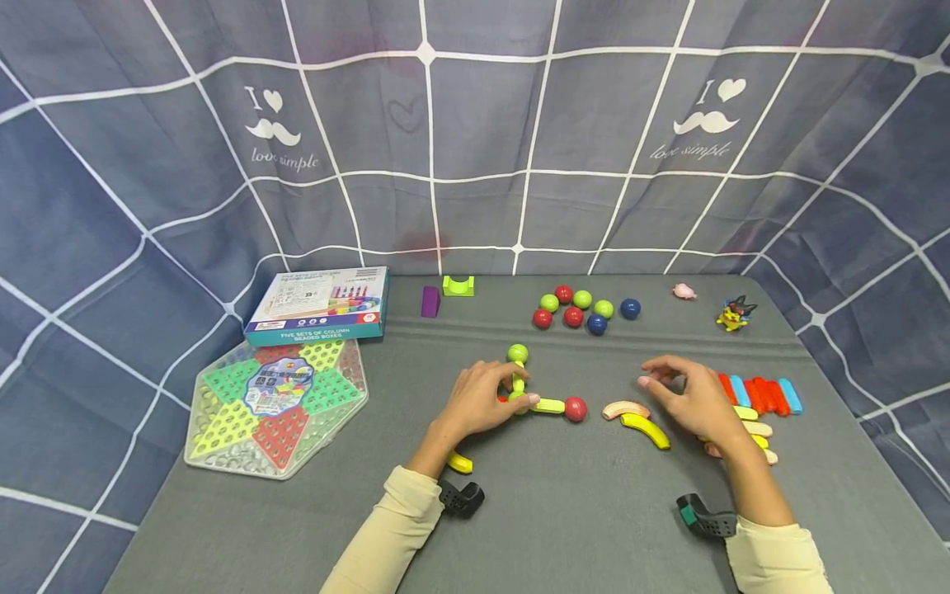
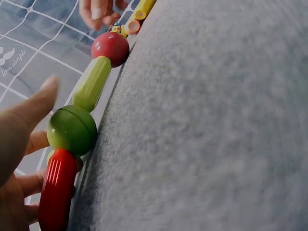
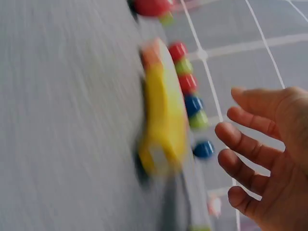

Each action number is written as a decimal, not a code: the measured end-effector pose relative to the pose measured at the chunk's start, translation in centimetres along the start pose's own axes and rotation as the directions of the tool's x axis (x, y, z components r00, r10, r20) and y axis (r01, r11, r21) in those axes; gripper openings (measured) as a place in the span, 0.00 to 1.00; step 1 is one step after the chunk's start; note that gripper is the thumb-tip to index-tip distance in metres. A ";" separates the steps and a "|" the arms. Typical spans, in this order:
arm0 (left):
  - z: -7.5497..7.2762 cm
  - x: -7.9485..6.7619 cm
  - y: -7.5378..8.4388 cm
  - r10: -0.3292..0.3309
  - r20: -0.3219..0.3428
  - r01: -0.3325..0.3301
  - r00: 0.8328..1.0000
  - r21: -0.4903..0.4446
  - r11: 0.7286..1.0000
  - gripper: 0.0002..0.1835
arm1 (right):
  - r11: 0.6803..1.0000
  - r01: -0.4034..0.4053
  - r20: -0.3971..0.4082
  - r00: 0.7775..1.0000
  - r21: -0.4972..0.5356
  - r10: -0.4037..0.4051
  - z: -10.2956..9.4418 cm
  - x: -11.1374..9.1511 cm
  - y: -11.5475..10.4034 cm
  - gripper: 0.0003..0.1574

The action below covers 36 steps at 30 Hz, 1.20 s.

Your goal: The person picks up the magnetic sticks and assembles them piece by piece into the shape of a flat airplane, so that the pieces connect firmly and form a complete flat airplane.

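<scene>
My left hand (image 1: 482, 398) is at the corner of a joined ball-and-rod toy frame, fingers curled behind its green ball (image 2: 72, 130) and red rod (image 2: 57, 190). The left thumb stretches above the ball, apart from it in the left wrist view. A light green rod (image 1: 549, 406) runs from the corner to a red ball (image 1: 576, 409); another rod leads to a far green ball (image 1: 517, 354). My right hand (image 1: 693, 400), fingers relaxed and nothing in them, hovers right of a yellow curved rod (image 1: 646, 430) and a pinkish curved rod (image 1: 626, 409).
Loose red, green and blue balls (image 1: 573, 317) lie at the back. Red and blue rods (image 1: 764, 396) sit right, beside paler ones (image 1: 759, 428). A boxed game (image 1: 319, 305) and hexagonal board (image 1: 245, 445) stand left. Purple (image 1: 430, 302) and green blocks (image 1: 458, 286) and small figures (image 1: 735, 313) line the back.
</scene>
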<state>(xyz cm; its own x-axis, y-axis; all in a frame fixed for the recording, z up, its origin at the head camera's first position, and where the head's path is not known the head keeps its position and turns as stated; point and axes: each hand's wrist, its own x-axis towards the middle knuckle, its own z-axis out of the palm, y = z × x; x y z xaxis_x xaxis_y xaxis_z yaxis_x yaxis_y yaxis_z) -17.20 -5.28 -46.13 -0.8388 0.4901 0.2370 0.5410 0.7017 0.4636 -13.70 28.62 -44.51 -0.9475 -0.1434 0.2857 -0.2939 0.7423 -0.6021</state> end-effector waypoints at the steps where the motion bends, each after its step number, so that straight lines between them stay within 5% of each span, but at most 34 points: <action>1: 0.0 0.0 0.0 0.002 -0.009 -0.002 1.000 -0.005 1.000 0.19 | 0.999 -0.015 -0.028 1.000 -0.030 0.014 -0.6 -0.3 0.5 0.13; 7: 0.4 0.2 0.4 -0.059 -0.087 0.056 0.994 -0.035 0.998 0.11 | 0.973 -0.169 -0.116 0.982 -0.159 0.152 -3.1 -2.1 3.0 0.15; 13: 0.9 0.1 0.9 -0.219 -0.161 0.210 0.962 -0.073 0.975 0.18 | 0.895 -0.380 -0.203 0.919 -0.235 0.337 -4.1 -2.6 4.2 0.22; 24: 1.6 0.3 1.1 -0.287 -0.238 0.277 0.928 -0.078 0.958 0.17 | 0.772 -0.550 -0.140 0.833 -0.318 0.536 -4.9 -1.5 4.8 0.33; 30: 1.6 0.4 1.1 -0.300 -0.241 0.288 0.923 -0.082 0.954 0.16 | 0.757 -0.558 -0.111 0.823 -0.341 0.556 -4.9 -1.0 4.9 0.27; 36: 1.5 0.4 1.0 -0.299 -0.235 0.287 0.925 -0.086 0.954 0.16 | 0.778 -0.526 -0.117 0.846 -0.344 0.520 -4.7 -0.9 4.9 0.20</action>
<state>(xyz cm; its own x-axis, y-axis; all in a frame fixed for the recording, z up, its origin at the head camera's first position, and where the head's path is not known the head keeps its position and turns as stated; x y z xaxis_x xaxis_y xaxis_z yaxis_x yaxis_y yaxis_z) -16.92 -3.63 -46.89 -0.9520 0.1215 0.2809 0.2699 0.7660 0.5835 -13.71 35.52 -44.20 -0.9399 0.3410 0.0160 0.3125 0.8782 -0.3622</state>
